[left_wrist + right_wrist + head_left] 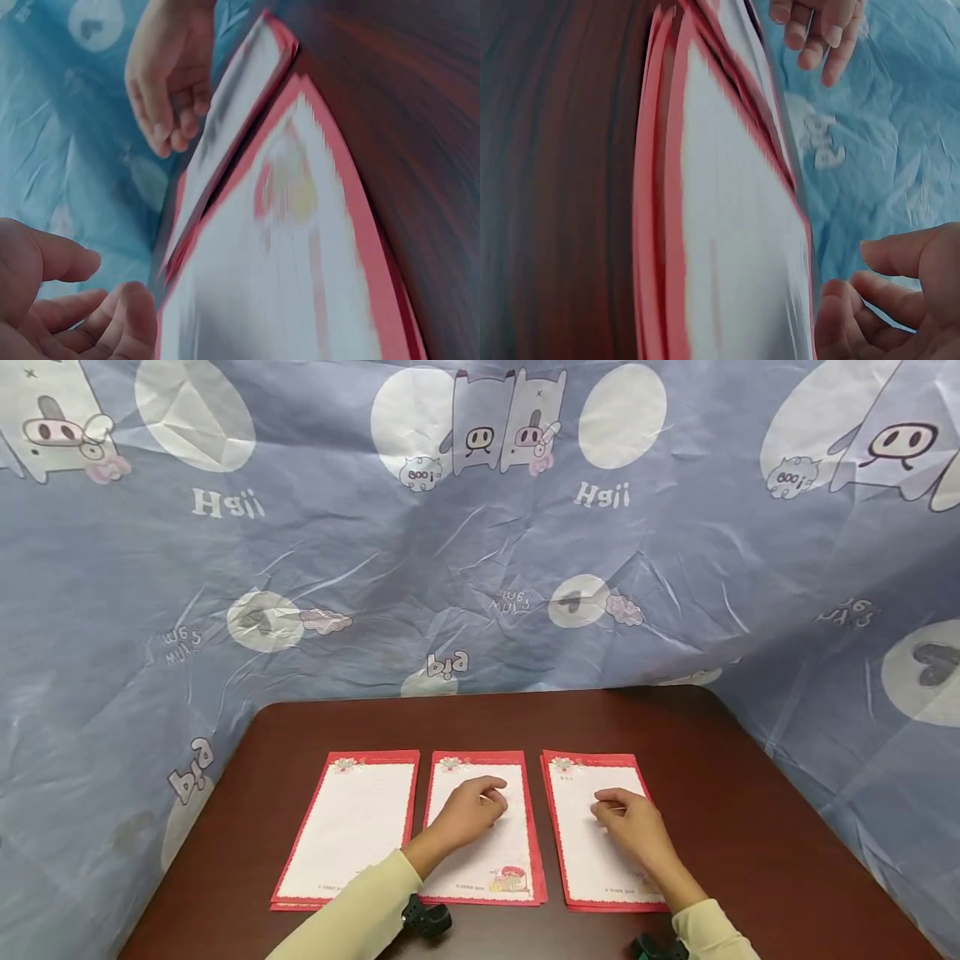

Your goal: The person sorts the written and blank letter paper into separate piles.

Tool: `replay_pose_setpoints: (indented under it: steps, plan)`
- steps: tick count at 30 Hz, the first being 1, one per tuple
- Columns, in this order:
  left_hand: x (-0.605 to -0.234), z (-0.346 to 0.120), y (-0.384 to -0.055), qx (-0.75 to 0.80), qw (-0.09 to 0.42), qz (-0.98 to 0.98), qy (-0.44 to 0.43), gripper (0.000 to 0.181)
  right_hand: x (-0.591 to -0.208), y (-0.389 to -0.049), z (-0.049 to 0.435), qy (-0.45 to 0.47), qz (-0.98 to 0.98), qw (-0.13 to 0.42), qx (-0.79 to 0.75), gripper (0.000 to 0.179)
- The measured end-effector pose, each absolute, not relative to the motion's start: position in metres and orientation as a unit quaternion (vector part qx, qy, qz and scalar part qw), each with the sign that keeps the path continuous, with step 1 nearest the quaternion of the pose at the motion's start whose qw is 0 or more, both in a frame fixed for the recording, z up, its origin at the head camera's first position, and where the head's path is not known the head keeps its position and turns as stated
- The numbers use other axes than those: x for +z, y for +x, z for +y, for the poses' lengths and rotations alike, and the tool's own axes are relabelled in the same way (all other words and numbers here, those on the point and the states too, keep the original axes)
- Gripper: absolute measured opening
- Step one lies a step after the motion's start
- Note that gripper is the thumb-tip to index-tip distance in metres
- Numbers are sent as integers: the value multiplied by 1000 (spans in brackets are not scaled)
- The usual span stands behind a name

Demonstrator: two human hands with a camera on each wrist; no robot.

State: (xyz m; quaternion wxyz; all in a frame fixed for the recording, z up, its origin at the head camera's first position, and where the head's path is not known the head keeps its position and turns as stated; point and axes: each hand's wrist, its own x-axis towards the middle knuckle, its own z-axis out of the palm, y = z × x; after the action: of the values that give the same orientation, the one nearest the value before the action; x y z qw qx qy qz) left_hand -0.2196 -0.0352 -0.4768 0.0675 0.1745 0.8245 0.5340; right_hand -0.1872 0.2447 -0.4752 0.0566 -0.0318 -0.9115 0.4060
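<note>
Three stacks of red-bordered white paper lie side by side on a dark brown table: a left stack (352,827), a middle stack (510,852) and a right stack (585,860). Over the middle stack hovers my left hand (471,812), its fingers loosely bent with nothing between them. My right hand (637,828) hangs above the right stack, likewise relaxed and holding nothing. In the left wrist view, a gap shows between the thumb and fingers of the left hand (75,300). The right wrist view shows the right hand (900,292) apart from the sheets.
The dark table (480,722) has rounded far corners. A blue cloth (450,552) with cartoon prints hangs behind it and along both sides. Each wrist wears a black strap device, one of them the left wrist device (427,918). Narrow strips of table separate the stacks.
</note>
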Motion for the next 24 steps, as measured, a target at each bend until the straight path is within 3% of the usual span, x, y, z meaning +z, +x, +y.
replay_pose_setpoints:
  steps: [6, 12, 18, 24]
  plan:
    - [-480, -78, -215, 524, 47, 840, 133, 35, -479, -195, 214, -18, -893, 38, 448, 30]
    - [-488, -112, -204, 477, -4, 875, 78, 37, -482, -200, 182, 15, -886, 12, 464, 30]
    - [-491, -121, -200, 474, 12, 878, 66, 43, -487, -203, 163, 17, -883, -6, 469, 29]
    - [-491, -122, -200, 506, 13, 860, 58, 41, -488, -202, 154, 38, -893, 24, 447, 27]
